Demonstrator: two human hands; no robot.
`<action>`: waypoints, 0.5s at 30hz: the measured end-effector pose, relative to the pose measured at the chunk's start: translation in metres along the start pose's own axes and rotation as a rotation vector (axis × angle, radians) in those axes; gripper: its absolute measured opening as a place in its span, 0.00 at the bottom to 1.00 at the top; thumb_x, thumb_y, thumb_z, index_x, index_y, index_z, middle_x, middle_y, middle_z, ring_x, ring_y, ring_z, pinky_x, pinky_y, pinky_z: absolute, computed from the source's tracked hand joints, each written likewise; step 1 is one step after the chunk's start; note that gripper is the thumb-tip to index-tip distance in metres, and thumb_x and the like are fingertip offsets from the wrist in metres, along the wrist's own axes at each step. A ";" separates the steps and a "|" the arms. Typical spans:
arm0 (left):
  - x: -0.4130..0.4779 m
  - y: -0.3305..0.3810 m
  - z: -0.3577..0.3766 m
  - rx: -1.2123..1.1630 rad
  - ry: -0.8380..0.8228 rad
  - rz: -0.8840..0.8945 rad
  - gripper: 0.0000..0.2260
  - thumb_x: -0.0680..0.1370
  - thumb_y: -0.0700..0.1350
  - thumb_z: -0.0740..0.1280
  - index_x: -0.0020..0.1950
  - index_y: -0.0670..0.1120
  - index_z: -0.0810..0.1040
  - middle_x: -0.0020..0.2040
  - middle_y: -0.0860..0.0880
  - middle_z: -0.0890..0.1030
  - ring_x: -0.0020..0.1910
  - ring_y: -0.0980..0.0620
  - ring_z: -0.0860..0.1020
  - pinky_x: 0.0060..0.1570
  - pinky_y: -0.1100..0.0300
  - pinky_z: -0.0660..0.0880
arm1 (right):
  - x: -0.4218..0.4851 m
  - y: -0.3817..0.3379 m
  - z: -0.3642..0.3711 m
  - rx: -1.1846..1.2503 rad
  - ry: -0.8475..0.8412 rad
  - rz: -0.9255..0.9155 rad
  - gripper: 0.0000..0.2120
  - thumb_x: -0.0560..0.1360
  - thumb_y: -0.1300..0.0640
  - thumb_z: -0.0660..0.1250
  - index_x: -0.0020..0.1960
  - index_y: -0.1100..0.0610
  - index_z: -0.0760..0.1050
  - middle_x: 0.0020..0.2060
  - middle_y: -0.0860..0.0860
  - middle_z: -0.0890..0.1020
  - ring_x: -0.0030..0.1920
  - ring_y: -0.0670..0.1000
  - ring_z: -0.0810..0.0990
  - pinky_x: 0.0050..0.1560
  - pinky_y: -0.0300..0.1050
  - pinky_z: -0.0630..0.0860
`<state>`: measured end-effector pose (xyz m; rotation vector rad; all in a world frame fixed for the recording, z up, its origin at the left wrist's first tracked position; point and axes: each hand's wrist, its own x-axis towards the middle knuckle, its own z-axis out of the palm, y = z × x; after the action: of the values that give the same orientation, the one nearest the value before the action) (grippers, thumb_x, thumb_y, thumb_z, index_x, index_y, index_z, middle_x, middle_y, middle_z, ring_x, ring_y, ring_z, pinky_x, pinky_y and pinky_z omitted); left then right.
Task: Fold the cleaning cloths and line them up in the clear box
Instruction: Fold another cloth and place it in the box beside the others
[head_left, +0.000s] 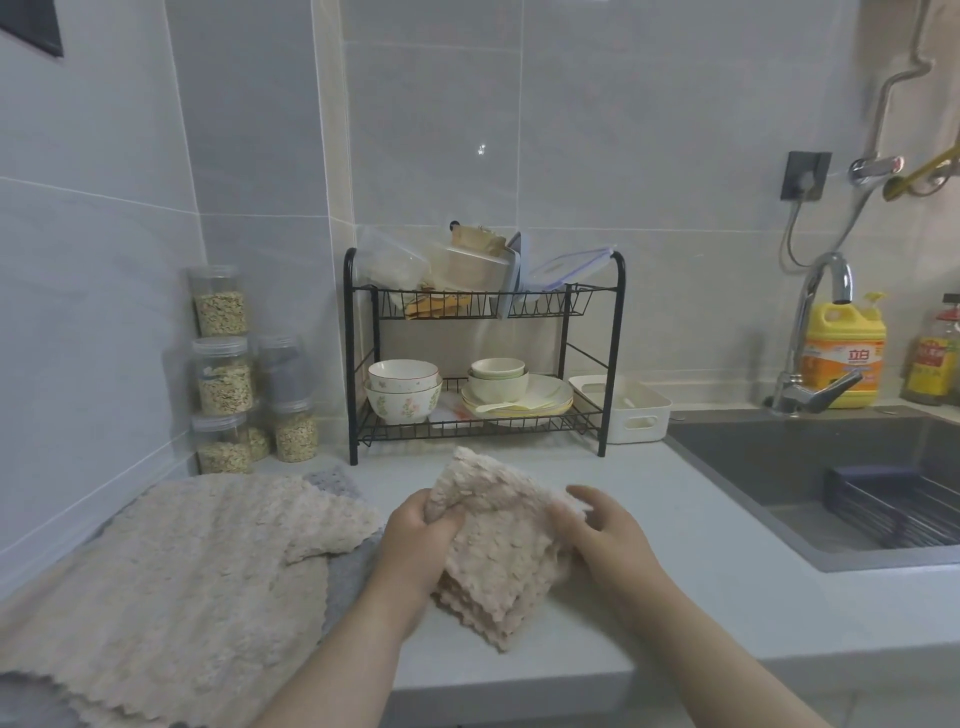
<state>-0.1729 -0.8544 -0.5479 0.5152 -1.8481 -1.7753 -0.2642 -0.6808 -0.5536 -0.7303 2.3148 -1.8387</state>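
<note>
Both hands hold one beige cloth (498, 545) at centre, near edge of the grey counter (701, 597). Cloth is folded into several layers; lower corner rests on the counter, upper part lifted and tilted twd the far wall.

L hand (415, 540): fingers curled tight together, pinching the bunched upper-left corner. R hand (608, 535): grips the cloth's right edge w/ thumb on top; other fingers go behind the fabric, so can't tell how they lie.

Left of the hands: loose cloths (171, 571), beige, spread flat and overlapping, w/ a grey cloth (345, 577) showing under them, just beside the L wrist.

Far side: black 2-tier rack (615, 353) against the wall, bowls (402, 389) and plates (519, 400) on its lower shelf, plastic containers + lids on top. White basket (639, 410) touches the rack's right leg. Jars (223, 379) of grain stacked far left. Sink (779, 457) at right, tap (821, 332) behind it, yellow detergent bottle (841, 353) near the tap.
</note>
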 end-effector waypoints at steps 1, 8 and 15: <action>0.001 -0.001 -0.001 -0.048 0.026 -0.013 0.03 0.78 0.43 0.66 0.49 0.47 0.79 0.45 0.46 0.85 0.46 0.46 0.83 0.52 0.46 0.79 | -0.001 -0.002 0.001 -0.042 -0.064 0.012 0.10 0.72 0.46 0.71 0.48 0.51 0.77 0.43 0.47 0.84 0.43 0.48 0.81 0.45 0.43 0.77; -0.003 0.001 -0.004 -0.080 -0.071 0.009 0.03 0.76 0.41 0.68 0.48 0.44 0.76 0.39 0.44 0.79 0.39 0.48 0.78 0.41 0.54 0.74 | -0.001 -0.003 0.002 -0.054 -0.086 -0.058 0.07 0.75 0.66 0.64 0.39 0.63 0.75 0.30 0.53 0.78 0.30 0.49 0.75 0.32 0.41 0.71; -0.008 0.003 -0.001 -0.126 -0.160 0.047 0.04 0.77 0.38 0.67 0.49 0.45 0.79 0.36 0.53 0.83 0.36 0.56 0.81 0.38 0.63 0.75 | 0.000 -0.001 0.001 0.150 -0.059 -0.092 0.06 0.72 0.68 0.64 0.47 0.62 0.78 0.37 0.56 0.81 0.36 0.52 0.77 0.37 0.39 0.73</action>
<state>-0.1653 -0.8504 -0.5457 0.2873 -1.8215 -1.9349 -0.2640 -0.6820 -0.5532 -0.8702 2.1134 -1.9751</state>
